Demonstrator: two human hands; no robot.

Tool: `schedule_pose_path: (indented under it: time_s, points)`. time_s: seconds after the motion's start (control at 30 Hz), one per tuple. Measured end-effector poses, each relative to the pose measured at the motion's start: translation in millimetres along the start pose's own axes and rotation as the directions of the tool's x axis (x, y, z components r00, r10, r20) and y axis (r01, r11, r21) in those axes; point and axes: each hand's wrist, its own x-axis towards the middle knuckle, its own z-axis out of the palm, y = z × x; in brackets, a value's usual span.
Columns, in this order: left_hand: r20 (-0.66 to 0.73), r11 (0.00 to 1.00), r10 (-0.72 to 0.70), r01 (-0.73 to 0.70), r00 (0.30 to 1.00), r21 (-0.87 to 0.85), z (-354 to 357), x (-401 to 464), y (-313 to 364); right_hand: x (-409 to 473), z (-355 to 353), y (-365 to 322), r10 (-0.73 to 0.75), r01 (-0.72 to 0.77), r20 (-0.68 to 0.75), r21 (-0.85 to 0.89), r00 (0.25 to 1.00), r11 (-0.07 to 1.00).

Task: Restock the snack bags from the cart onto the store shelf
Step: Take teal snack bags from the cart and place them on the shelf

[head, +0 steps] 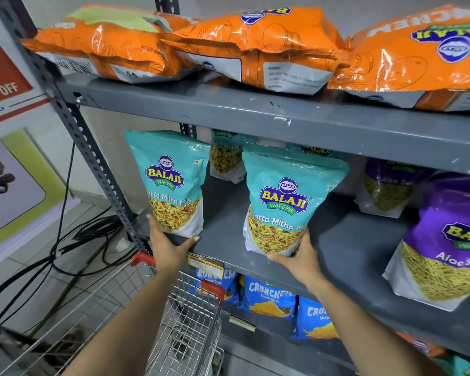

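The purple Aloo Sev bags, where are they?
The purple Aloo Sev bags stand at the right of the middle shelf, beside the teal bag.

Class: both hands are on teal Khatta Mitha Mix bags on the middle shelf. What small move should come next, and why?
Probably let go of both. The left hand cups the left teal bag and the right hand the right teal bag; both bags already stand upright on the grey shelf, labels forward.

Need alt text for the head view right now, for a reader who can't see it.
Two bare hands each steady an upright teal Khatta Mitha Mix bag on the grey middle shelf: left hand at the left bag, right hand at the right bag. Orange bags lie above, purple Aloo Sev bags stand right, and a wire cart sits below.
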Motion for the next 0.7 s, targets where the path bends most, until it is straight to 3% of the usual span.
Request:
schedule_pose_path:
  time_s: [0.53, 0.63, 0.7]
  points:
    - [-0.002, 0.999, -0.021, 0.021, 1.0, 0.029, -2.2, -4.9, -0.3, -1.1, -3.6, 3.9, 0.004, -0.005, 0.014, 0.029, 1.0, 1.0]
    - [-0.078, 0.999, 0.033, -0.031, 0.996, 0.026, -3.8, -35.8, 11.3, -13.9, -16.3, 10.6, -0.001, 0.0, 0.014, 0.078, 1.0, 0.997]
    - [-0.055, 0.991, 0.124, -0.122, 0.991, 0.048, 4.1, -65.4, 22.0, -28.7, -29.6, 18.1, 0.002, 0.003, -0.041, 0.113, 0.999, 0.994]
